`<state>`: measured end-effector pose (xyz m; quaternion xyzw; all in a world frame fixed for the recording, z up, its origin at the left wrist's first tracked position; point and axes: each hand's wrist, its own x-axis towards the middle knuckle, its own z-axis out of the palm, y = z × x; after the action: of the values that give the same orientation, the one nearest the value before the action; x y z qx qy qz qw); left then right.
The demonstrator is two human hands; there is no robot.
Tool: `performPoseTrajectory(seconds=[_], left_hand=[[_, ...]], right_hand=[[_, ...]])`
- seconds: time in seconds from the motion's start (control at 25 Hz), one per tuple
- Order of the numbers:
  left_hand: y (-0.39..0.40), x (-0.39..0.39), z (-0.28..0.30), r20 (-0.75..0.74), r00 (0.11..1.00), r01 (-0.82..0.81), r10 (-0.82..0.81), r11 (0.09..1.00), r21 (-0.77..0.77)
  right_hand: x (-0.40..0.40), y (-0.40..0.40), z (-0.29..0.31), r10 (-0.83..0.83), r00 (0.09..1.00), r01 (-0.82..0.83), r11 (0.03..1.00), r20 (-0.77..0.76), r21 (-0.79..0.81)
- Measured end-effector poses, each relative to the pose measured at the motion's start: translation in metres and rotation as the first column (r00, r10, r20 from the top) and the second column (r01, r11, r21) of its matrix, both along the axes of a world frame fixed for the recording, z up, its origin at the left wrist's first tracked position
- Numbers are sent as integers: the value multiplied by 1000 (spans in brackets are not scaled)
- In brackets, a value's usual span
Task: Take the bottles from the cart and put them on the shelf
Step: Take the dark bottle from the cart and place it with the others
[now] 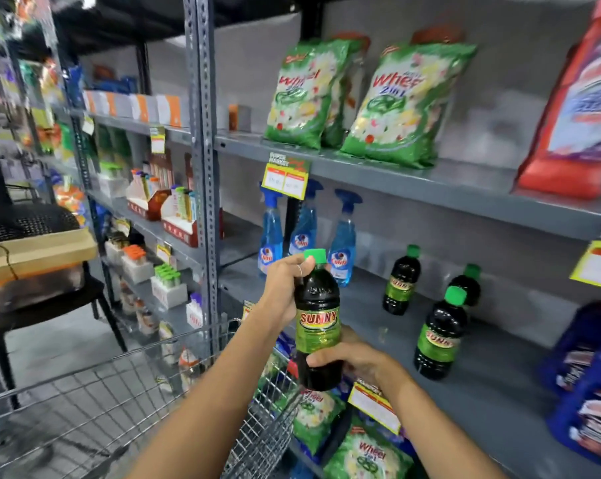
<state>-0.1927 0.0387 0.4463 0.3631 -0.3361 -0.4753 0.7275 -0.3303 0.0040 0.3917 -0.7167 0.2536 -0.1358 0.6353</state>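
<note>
A dark Sunny bottle (317,319) with a green cap and green label is upright in the air in front of the grey shelf (378,326). My left hand (285,292) grips its neck just below the cap. My right hand (351,357) holds its lower body from the right. Three more Sunny bottles stand on the shelf: one at the back (402,281), one behind to the right (466,283), one nearer the front (439,335). The wire cart (147,392) is below my arms at the lower left; I see no bottles in it.
Three blue spray bottles (306,229) stand at the shelf's left end. Green Wheel detergent bags (402,102) sit on the shelf above, and more lie below (364,451). Blue packs (589,382) fill the shelf's right end. A black table with a box (33,257) stands to the left.
</note>
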Motion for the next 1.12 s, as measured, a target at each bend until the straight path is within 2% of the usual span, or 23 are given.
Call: performPoseTrajectory(seconds=[0.16,0.32,0.52,0.64,0.84,1.12], left_hand=[[-8,-25,3,25,999,23,-22,999,-24],[-28,-41,-3,133,989,67,-69,998,20],[-70,-53,-19,237,959,140,-158,986,92],[-96,-60,-32,332,921,176,-205,978,114],[-141,-62,-62,322,906,242,-273,961,135],[-199,-64,-85,285,898,331,-336,941,69]], right_hand=[[-25,-2,2,-77,997,78,996,24,-31],[-39,-15,-12,-232,972,233,971,21,-59],[-45,-42,-32,-492,868,497,860,66,-121],[-42,-61,-45,-578,812,584,802,85,-127],[-42,-96,-76,-749,660,748,651,49,-125],[-35,-130,-96,-812,577,813,560,88,-156]])
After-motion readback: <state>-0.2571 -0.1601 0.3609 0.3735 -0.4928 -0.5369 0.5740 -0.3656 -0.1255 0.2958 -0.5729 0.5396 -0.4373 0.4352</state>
